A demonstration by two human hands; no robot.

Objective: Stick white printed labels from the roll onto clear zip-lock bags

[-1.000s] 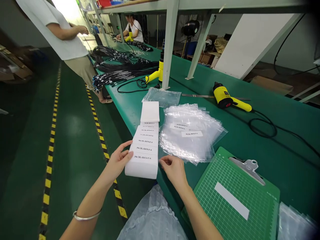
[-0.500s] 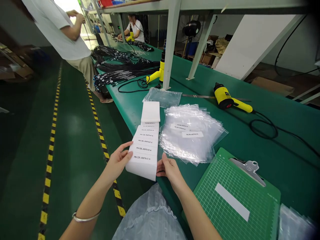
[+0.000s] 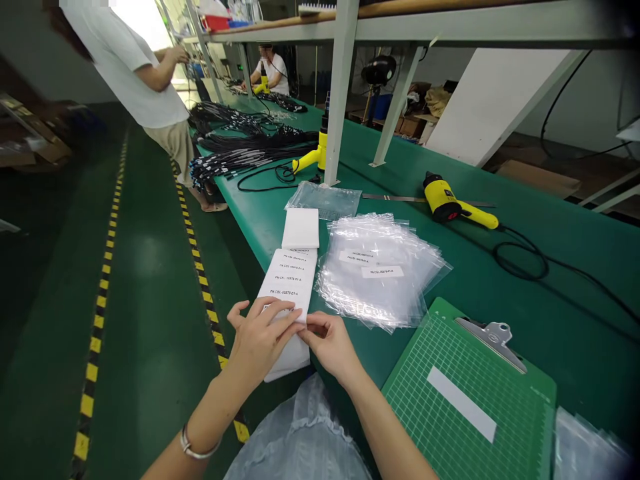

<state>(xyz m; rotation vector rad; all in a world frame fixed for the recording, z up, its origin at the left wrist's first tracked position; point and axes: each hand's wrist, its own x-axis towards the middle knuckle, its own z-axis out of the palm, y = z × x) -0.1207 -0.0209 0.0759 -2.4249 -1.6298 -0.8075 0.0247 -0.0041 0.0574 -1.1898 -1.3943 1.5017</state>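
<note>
A long white strip of printed labels (image 3: pixel 289 283) reading "PN:CBL-00578-01-A" lies on the green bench, running toward me from a folded white pad of the same strip (image 3: pixel 301 228). My left hand (image 3: pixel 260 340) lies across the strip's near part, fingers over the printed labels. My right hand (image 3: pixel 327 343) pinches the strip's right edge beside it. Below both hands, the strip's end (image 3: pixel 287 357) hangs toward the bench edge. To the right sits a stack of clear zip bags (image 3: pixel 380 272) with white labels inside.
A green cutting-mat clipboard (image 3: pixel 467 393) lies near my right arm. Further off are a yellow heat gun (image 3: pixel 450 204), a steel ruler (image 3: pixel 400 198), and black cable bundles (image 3: pixel 250 148). A standing person (image 3: pixel 133 73) and a seated worker (image 3: pixel 273 72) are at the bench.
My hands have come together on the strip. The left hand moved from the strip's left edge onto its face, and the right hand now grips its right edge.
</note>
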